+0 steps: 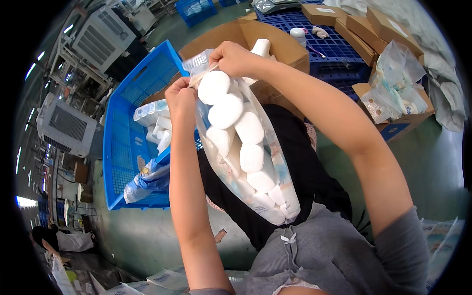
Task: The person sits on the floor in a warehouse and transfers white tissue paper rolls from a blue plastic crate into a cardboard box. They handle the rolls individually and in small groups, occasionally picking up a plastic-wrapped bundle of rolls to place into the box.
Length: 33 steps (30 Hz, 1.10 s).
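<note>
Green floor (pixel 147 236) with a blue crate (pixel 123 147), boxes (pixel 275 39) and pallet (pixel 334 49); left hand (pixel 181 96) and right hand (pixel 235 58) both grip a bag (pixel 246 147).

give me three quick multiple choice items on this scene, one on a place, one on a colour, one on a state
1. Where is the blue crate?
A. to the person's left
B. on the lap
C. on the pallet

2. What colour are the bottles' caps in the clear bag?
A. red
B. white
C. green

3. How do the left hand and right hand stand?
A. both empty
B. one holds a box
C. both pinch the bag's mouth

Key: 1 A, it lies beside the left arm; 2 B, every cap is white; 3 C, fingers grip the top edge.
</note>
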Each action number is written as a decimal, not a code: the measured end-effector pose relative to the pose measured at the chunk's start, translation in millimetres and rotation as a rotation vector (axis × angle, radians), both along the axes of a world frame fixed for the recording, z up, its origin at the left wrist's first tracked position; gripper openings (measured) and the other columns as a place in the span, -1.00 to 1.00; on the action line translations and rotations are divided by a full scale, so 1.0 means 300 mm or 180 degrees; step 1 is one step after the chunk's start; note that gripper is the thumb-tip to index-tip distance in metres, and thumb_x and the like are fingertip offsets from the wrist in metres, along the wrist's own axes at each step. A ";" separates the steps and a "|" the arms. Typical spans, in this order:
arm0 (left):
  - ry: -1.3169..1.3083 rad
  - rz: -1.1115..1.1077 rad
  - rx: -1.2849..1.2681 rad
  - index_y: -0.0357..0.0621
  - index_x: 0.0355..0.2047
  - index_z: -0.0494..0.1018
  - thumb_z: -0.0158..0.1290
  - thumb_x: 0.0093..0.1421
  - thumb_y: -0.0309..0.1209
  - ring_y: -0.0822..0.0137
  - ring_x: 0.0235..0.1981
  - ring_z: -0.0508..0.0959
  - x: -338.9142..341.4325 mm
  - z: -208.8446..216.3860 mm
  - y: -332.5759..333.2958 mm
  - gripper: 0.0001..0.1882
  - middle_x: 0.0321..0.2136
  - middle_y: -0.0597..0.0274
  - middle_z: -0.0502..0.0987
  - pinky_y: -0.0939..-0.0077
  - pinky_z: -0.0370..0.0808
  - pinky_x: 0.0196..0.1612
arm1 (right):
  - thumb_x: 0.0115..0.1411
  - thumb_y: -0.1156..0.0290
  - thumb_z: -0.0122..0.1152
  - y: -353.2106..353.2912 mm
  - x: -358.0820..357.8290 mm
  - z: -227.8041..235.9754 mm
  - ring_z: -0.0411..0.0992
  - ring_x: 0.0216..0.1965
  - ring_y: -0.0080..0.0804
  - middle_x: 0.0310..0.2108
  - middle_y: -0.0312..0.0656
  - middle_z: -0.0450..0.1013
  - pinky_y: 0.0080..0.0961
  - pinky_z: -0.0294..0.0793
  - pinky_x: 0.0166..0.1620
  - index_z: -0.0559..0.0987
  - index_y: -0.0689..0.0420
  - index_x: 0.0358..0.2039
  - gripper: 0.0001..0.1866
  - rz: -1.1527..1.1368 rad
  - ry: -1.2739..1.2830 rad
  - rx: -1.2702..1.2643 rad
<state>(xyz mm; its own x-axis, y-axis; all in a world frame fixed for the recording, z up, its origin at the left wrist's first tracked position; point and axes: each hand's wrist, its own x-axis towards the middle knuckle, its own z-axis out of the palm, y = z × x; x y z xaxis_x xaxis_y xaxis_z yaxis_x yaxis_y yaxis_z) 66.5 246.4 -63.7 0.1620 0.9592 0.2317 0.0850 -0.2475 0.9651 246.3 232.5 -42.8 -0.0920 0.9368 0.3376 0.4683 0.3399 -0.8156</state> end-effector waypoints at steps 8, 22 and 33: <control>-0.0297 -0.0437 -0.0694 -0.33 -0.18 0.45 -0.07 0.03 -0.53 0.42 -0.42 0.53 -0.022 -0.079 -0.046 -0.69 -0.42 0.18 0.53 0.56 0.49 -0.35 | -0.05 0.43 0.23 -0.012 0.100 -0.021 0.41 -0.13 -0.31 -0.22 -0.11 0.48 -0.44 0.37 -0.05 0.56 0.13 -0.18 -0.66 0.0610 -0.0393 -0.0270; -0.0335 -0.0487 -0.0475 -0.26 -0.26 0.44 0.00 0.15 -0.41 0.49 -0.49 0.49 -0.016 -0.078 -0.059 -0.81 -0.48 0.28 0.48 0.62 0.48 -0.38 | -0.26 0.27 0.46 -0.290 -0.031 0.142 0.15 0.15 -0.06 0.13 -0.04 0.19 -0.17 0.34 0.02 0.44 -0.02 0.01 -0.28 0.1296 -0.4157 0.1240; -0.0624 -0.0484 -0.0328 -0.31 -0.28 0.45 0.01 0.15 -0.44 0.48 -0.52 0.49 -0.048 -0.140 -0.030 -0.81 -0.50 0.25 0.49 0.62 0.48 -0.38 | -0.25 0.31 0.35 -0.379 0.003 0.226 0.26 0.04 -0.05 0.01 0.01 0.26 -0.31 0.42 -0.06 0.53 0.17 -0.21 -0.50 0.1150 -0.3415 0.1955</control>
<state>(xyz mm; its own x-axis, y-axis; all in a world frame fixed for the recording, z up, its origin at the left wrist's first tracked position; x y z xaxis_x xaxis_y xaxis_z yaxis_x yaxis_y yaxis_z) 51.9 237.5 -105.5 0.2676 0.9474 0.1754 -0.1366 -0.1428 0.9803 247.3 118.7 24.9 -0.7989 0.5201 0.3020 0.5922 0.7678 0.2443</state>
